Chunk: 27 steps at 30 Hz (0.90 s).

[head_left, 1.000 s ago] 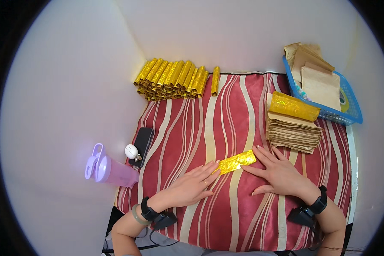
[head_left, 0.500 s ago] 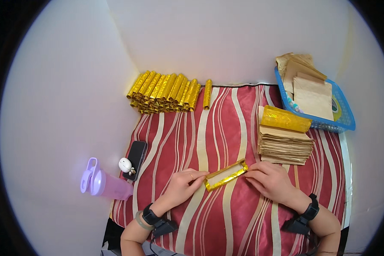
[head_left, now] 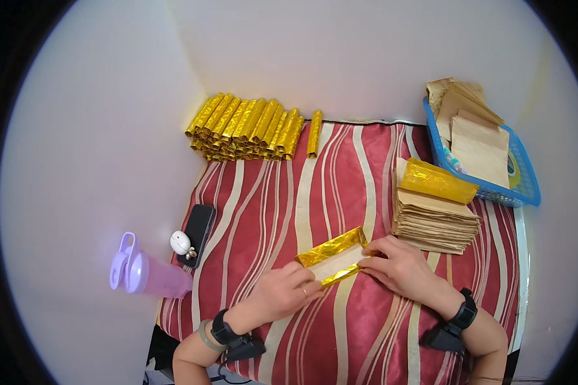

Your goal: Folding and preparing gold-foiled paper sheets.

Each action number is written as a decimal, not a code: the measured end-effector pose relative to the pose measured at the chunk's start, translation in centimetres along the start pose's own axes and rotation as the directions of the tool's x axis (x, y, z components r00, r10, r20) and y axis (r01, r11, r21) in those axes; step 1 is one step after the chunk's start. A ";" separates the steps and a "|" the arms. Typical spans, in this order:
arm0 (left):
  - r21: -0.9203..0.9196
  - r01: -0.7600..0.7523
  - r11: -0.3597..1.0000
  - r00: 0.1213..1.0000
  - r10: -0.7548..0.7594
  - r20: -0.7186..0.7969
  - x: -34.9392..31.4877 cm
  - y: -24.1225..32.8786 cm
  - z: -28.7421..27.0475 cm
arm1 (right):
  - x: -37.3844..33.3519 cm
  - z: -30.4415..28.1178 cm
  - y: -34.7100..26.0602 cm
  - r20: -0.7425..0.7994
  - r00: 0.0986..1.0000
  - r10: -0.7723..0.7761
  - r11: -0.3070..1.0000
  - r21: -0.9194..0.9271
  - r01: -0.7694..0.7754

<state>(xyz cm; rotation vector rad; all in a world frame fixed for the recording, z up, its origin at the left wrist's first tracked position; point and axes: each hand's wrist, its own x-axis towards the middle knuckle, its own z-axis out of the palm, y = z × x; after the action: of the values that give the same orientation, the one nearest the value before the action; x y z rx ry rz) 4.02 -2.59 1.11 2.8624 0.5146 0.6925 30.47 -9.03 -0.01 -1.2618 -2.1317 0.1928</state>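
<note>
A partly folded sheet of gold foil paper (head_left: 332,249) lies across the front middle of the striped cloth, its pale inner side showing between two raised gold edges. My left hand (head_left: 284,290) grips its left end, the fingers curled over the near corner. At the other end, my right hand (head_left: 395,266) pinches the paper between thumb and fingers. Both hands are closed on it, and the left fingertips are partly hidden. Right of centre sits a stack of brown paper sheets (head_left: 437,221), topped by a gold foil piece (head_left: 438,181).
Folded gold paper tubes (head_left: 244,127) are piled at the back left, with a single gold tube (head_left: 314,134) beside them. A blue basket (head_left: 526,183) of brown papers stands back right. At left are a purple bottle (head_left: 157,277), a dark phone (head_left: 202,224) and a white earbud case (head_left: 180,242).
The gold foil paper has opened wider, its far edge now leaning outward. My left hand has shifted toward the near side of its end. My right hand has moved slightly left along the other.
</note>
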 end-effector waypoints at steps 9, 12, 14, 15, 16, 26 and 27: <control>0.230 -0.065 0.971 0.994 0.043 0.101 -0.8 1.4 0.9 | -0.6 0.0 0.2 0.040 0.997 -0.064 0.982 -0.175 0.070; 0.234 -0.052 0.971 0.998 0.043 0.043 -1.0 1.7 0.9 | -0.6 -0.1 0.2 0.035 0.993 -0.108 0.976 -0.184 0.113; 0.133 0.116 0.984 0.992 -0.121 0.029 -1.3 2.3 0.8 | -0.6 0.0 0.2 0.021 0.989 -0.144 0.973 -0.179 0.145; 0.133 0.118 0.984 0.992 -0.123 0.030 -1.4 2.5 0.7 | -0.6 -0.1 0.1 0.022 0.989 -0.144 0.973 -0.177 0.146; 0.064 0.192 0.979 0.981 -0.193 0.013 -1.6 2.8 0.7 | -0.6 -0.2 0.0 0.052 0.988 -0.146 0.976 -0.156 0.153; -0.118 0.450 0.885 0.893 -0.449 0.033 -1.5 3.3 0.0 | -0.6 -0.7 -0.6 0.114 0.993 0.015 0.997 0.071 -0.023; -0.121 0.455 0.882 0.890 -0.454 0.033 -1.4 3.3 -0.1 | -0.6 -0.6 -0.5 0.120 0.993 0.013 0.997 0.073 -0.022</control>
<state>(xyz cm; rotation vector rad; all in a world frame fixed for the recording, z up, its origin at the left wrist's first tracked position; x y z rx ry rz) 3.76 -6.18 1.31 2.4806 1.0570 0.6059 30.69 -9.94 0.41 -1.2548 -2.1935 0.3599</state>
